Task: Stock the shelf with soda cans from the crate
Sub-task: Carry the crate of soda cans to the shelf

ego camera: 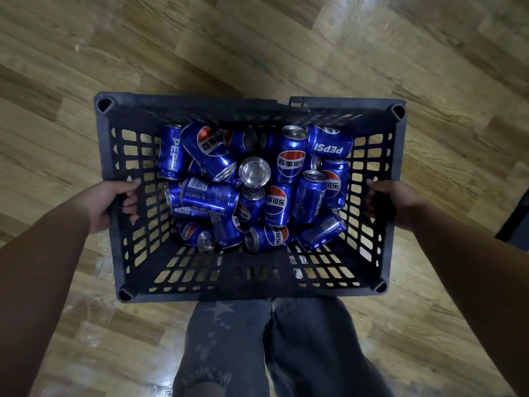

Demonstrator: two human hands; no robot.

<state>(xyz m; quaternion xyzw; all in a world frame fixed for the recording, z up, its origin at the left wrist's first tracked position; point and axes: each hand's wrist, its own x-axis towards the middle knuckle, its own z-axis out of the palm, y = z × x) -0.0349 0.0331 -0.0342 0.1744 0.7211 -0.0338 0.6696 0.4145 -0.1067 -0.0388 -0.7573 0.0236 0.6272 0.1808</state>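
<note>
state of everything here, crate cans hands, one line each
crate: open-topped, held off the floor, partly filled
soda cans: loose in a jumble, most lying on their sides
silver-ended can: end facing the camera
left hand: grips the crate's left wall
right hand: grips the crate's right wall

Floor: glossy wood-plank floor (pixel 286 38), tan and brown, laid diagonally.
Light: pale glare patches (pixel 353 7).
Right edge: dark object (pixel 516 219), unidentifiable.

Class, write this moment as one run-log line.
stage: crate held | left hand: grips left wall | right hand: grips right wall | soda cans: loose pile inside | shelf: not in view
</note>
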